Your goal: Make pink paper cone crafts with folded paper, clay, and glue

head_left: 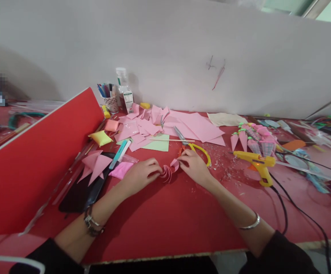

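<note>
My left hand (142, 176) rests low over the red table with its thumb and fingers closed on a curled, slit piece of pink paper (167, 174). Facing it, my right hand (195, 167) pinches the other end of the curl, a wider pink paper part (175, 164). The fingertips hide part of the paper at both ends. Just behind my right hand lie scissors (203, 150) with a yellow handle, with a thin wooden stick (172, 140) across them. A bright pink packet (121, 170) sits beside my left hand.
A yellow glue gun (255, 161) with a black cord lies right, before several cone-shaped paper pieces (264, 144). Pink paper sheets (201, 127) spread behind. At left are a black phone (75, 196), paper triangles (98, 167) and a red panel (48, 160). A bottle (125, 93) stands behind.
</note>
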`<state>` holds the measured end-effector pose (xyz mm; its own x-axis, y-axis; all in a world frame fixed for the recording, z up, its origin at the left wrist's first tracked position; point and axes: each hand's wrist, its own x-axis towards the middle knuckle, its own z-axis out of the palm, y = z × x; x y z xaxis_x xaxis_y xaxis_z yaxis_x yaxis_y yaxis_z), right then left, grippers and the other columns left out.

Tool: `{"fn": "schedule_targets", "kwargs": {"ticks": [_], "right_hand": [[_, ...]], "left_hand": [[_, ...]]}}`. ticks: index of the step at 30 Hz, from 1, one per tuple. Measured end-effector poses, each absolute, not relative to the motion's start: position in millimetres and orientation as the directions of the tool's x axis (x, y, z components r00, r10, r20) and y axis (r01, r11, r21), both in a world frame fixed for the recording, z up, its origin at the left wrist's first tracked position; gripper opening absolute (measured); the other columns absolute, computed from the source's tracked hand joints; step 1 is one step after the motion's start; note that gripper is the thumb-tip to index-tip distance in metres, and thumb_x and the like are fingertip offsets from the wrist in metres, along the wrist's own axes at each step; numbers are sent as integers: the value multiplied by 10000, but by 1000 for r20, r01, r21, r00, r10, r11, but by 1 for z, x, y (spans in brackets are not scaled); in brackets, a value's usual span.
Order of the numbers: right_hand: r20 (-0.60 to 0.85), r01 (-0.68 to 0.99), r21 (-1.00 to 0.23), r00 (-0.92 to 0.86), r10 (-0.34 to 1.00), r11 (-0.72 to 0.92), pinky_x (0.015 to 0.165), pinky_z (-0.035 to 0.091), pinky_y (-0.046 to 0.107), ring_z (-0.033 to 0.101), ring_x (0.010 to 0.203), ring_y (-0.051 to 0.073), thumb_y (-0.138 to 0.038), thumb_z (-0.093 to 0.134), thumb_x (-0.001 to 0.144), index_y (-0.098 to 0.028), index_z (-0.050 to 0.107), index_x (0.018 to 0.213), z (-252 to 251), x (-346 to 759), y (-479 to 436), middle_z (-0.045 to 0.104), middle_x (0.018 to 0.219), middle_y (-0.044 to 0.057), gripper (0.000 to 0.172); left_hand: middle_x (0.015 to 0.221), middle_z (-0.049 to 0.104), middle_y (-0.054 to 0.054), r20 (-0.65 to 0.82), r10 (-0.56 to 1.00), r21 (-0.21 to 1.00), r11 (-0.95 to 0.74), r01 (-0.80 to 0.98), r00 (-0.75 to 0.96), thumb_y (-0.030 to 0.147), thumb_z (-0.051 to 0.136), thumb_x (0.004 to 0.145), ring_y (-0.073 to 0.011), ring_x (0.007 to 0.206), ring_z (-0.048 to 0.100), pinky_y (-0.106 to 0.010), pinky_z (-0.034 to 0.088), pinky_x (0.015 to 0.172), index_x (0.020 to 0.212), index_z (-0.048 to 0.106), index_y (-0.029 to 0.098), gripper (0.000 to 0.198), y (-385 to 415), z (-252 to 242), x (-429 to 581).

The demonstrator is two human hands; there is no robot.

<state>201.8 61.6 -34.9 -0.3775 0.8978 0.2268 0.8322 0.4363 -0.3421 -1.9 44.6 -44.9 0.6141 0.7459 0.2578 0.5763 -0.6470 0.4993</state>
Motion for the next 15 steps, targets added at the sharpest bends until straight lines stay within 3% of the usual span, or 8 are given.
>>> {"fn": "schedule_targets", "kwargs": {"ticks": [9, 15], "right_hand": [[266, 832, -330, -372, 889, 446, 717, 422, 310, 509, 774, 178, -104, 453, 741, -156, 633, 784, -39, 203, 58, 554, 782, 64, 193], [310, 823, -341, -358, 881, 454, 700, 421, 294, 535, 785, 177, -137, 431, 755, -168, 606, 778, -26, 209, 62, 579, 797, 62, 179]], "left_hand": [[825, 515, -10, 319, 735, 490, -668, 560, 598, 67, 493, 732, -119, 745, 533, -230, 424, 648, 700, 561, 168, 126, 43, -41, -3], [831, 535, -22, 470, 630, 268, -769, 580, 618, 96, 446, 759, -102, 655, 529, -198, 398, 541, 691, 578, 166, 164, 41, -40, -2]]}}
